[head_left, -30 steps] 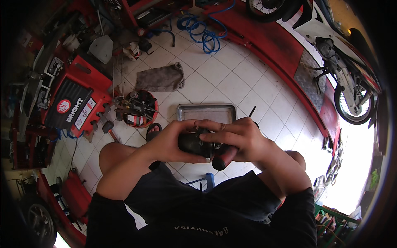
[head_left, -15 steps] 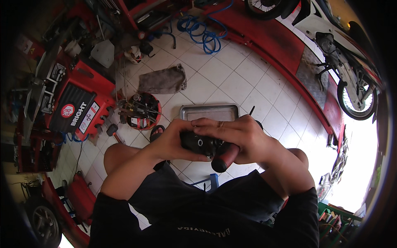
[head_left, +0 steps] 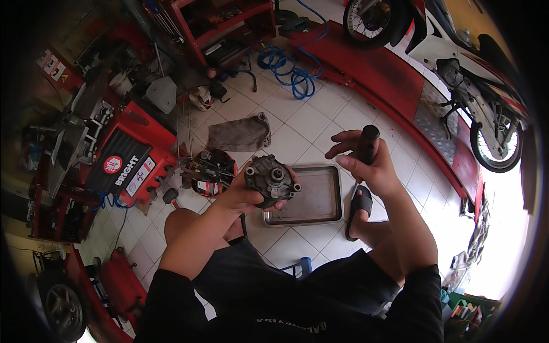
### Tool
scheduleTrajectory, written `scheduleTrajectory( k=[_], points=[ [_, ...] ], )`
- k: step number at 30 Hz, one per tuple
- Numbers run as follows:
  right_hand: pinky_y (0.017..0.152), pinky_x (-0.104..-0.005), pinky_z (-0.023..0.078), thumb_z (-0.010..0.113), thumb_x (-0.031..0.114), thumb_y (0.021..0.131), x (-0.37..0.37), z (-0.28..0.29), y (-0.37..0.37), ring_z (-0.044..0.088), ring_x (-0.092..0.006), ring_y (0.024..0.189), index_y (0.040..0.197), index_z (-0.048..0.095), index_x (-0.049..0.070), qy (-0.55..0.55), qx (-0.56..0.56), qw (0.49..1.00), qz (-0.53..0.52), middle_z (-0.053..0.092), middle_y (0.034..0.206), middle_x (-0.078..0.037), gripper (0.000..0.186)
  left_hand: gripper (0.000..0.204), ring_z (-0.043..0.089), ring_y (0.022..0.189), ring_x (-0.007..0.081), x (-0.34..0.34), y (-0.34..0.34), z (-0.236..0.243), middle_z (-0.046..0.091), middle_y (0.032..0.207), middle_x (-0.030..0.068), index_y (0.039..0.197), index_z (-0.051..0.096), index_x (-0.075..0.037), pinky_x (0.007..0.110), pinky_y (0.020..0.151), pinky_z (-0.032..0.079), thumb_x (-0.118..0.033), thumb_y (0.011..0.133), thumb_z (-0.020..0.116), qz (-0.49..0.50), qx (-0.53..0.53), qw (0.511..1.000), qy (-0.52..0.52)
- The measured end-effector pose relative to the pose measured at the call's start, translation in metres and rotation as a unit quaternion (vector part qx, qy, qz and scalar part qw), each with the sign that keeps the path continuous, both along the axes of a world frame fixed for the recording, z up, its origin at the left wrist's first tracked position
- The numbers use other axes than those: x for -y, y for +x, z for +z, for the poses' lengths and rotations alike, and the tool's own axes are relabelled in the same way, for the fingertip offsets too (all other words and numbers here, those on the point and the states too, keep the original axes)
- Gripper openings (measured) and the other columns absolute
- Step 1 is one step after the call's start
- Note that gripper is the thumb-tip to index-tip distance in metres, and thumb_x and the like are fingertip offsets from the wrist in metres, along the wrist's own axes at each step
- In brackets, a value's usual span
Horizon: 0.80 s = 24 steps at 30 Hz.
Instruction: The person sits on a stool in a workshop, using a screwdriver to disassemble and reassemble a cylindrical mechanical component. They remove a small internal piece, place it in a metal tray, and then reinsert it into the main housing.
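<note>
Head view shows my left hand (head_left: 243, 197) cupped under a round grey metal part (head_left: 271, 180), fingers wrapped around it, its flat face turned up at me. My right hand (head_left: 369, 168) is off to the right, apart from it, closed around a black tool handle (head_left: 367, 143) standing upright. Both hang above the metal tray (head_left: 329, 191) on the tiled floor (head_left: 309, 123).
</note>
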State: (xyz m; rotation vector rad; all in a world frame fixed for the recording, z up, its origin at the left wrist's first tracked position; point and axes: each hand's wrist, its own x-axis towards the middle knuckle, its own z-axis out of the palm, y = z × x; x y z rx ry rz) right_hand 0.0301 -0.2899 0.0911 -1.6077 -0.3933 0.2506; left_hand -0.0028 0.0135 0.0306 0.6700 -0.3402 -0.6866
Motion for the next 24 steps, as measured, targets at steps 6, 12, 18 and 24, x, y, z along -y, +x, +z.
scheduleTrajectory(
  k=[6, 12, 18, 24],
  points=[
    [0.056, -0.0260, 0.044, 0.076, 0.031, 0.094, -0.002, -0.056, 0.005, 0.056, -0.0113, 0.060, 0.116, 0.063, -0.005, 0.022, -0.124, 0.992, 0.008, 0.069, 0.087, -0.010, 0.044, 0.097, 0.071, 0.085, 0.0252, -0.010, -0.005, 0.009, 0.065, 0.123, 0.0282, 0.137, 0.051, 0.009, 0.029, 0.061, 0.056, -0.039, 0.066, 0.096, -0.020, 0.072, 0.997, -0.033],
    [0.055, -0.0347, 0.062, 0.085, 0.038, 0.084, -0.039, -0.230, -0.001, 0.067, -0.0215, 0.059, 0.092, 0.063, -0.001, -0.153, -0.422, 0.893, -0.005, 0.059, 0.075, -0.006, 0.046, 0.107, 0.065, 0.080, 0.0248, -0.026, -0.008, 0.009, 0.059, 0.124, 0.0246, 0.146, 0.041, 0.002, 0.031, 0.054, 0.048, -0.057, 0.071, 0.089, 0.013, 0.098, 0.995, 0.009],
    [0.078, -0.0389, 0.063, 0.079, 0.022, 0.082, -0.073, -0.359, -0.027, 0.075, -0.0289, 0.095, 0.110, 0.072, 0.002, -0.500, -0.288, 0.817, 0.004, 0.073, 0.104, -0.017, 0.035, 0.091, 0.060, 0.080, 0.0199, -0.017, -0.014, 0.019, 0.052, 0.136, 0.0262, 0.152, 0.034, 0.001, 0.029, 0.046, 0.046, -0.060, 0.092, 0.065, 0.209, 0.059, 0.965, 0.146],
    [0.094, -0.0409, 0.059, 0.073, 0.017, 0.083, -0.125, -0.412, -0.040, 0.071, -0.0329, 0.113, 0.109, 0.076, 0.006, -0.576, -0.206, 0.790, 0.049, 0.074, 0.112, -0.016, 0.028, 0.071, 0.060, 0.080, 0.0198, -0.042, -0.007, 0.008, 0.058, 0.132, 0.0238, 0.145, 0.044, -0.002, 0.030, 0.046, 0.046, -0.058, 0.102, 0.050, 0.281, -0.102, 0.940, 0.162]
  ],
)
